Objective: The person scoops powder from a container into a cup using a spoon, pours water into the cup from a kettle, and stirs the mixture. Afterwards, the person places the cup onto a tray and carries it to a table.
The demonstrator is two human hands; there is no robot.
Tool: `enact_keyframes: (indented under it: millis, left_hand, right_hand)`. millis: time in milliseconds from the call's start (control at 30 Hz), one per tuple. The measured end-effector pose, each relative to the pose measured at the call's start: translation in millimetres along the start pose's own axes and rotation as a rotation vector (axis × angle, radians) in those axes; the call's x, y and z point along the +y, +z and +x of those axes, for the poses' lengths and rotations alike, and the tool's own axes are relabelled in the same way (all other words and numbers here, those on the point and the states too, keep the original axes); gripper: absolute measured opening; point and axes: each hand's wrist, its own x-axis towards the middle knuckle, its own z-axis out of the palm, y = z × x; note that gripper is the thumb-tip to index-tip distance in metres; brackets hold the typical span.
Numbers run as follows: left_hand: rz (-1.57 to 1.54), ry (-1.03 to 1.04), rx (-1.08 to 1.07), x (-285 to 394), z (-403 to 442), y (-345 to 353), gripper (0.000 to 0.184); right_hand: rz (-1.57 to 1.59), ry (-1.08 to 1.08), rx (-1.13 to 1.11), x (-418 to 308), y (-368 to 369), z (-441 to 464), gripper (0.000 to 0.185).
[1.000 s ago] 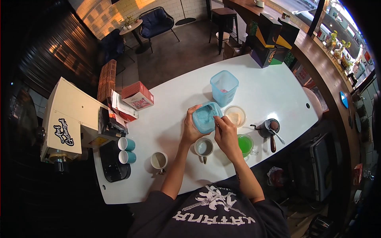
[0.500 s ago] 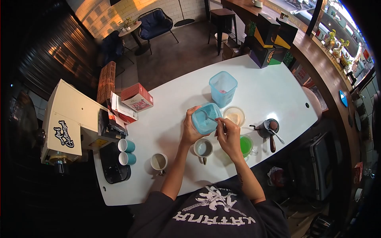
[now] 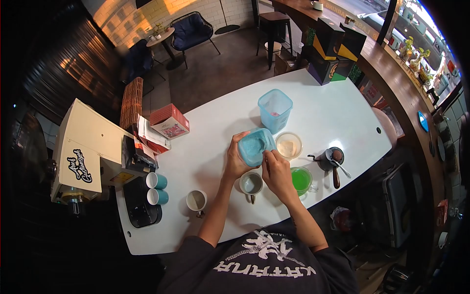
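My left hand (image 3: 235,159) is wrapped round a translucent blue plastic container (image 3: 251,160), tilted above the table. Inside it lies pale bluish-looking contents. My right hand (image 3: 277,171) pinches a spoon (image 3: 265,148) at the container's right side; its bowl is mostly hidden. Just below the container stands a mug (image 3: 251,183), its inside greyish. A glass cup of green liquid (image 3: 301,180) is beside my right wrist. Past my right hand sits a round tub (image 3: 289,145) with pale contents. Behind the held container is a taller blue container (image 3: 275,110) with something pinkish in it.
On the white table (image 3: 210,130) stand another mug (image 3: 196,200), two stacked-looking teal cups (image 3: 157,189), and a red box (image 3: 169,121). A dark pot (image 3: 331,159) with a wooden handle and spoon is at right. A cream machine (image 3: 83,152) borders the left; dark boxes (image 3: 333,51) stand behind.
My right hand has shifted slightly left and down, and the spoon, seen across the container before, now shows less. The green cup is more exposed. The held container has barely moved.
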Motion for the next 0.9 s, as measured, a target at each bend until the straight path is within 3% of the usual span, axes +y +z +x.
enact_keyframes:
  millis: [100,267,400,467,900]
  left_hand:
    - [0.019,0.016,-0.004,1,1,-1,0.103]
    - [-0.011,-0.007,-0.008,-1,0,0,0.103]
    - [0.009,0.010,-0.013,-2,0,-1,0.104]
    - [-0.009,0.007,-0.011,-1,1,-1,0.104]
    - [0.022,0.041,0.007,2,2,0,0.102]
  right_hand:
    - [0.096,0.011,0.071,-2,2,-2,0.012]
    - [0.472,0.378,0.162,5,2,0,0.012]
    - [0.408,0.270,0.228,8,3,-2,0.012]
    - [0.301,0.118,0.273,4,-2,-1,0.011]
    - [0.170,0.072,0.224,2,-15,-9,0.015]
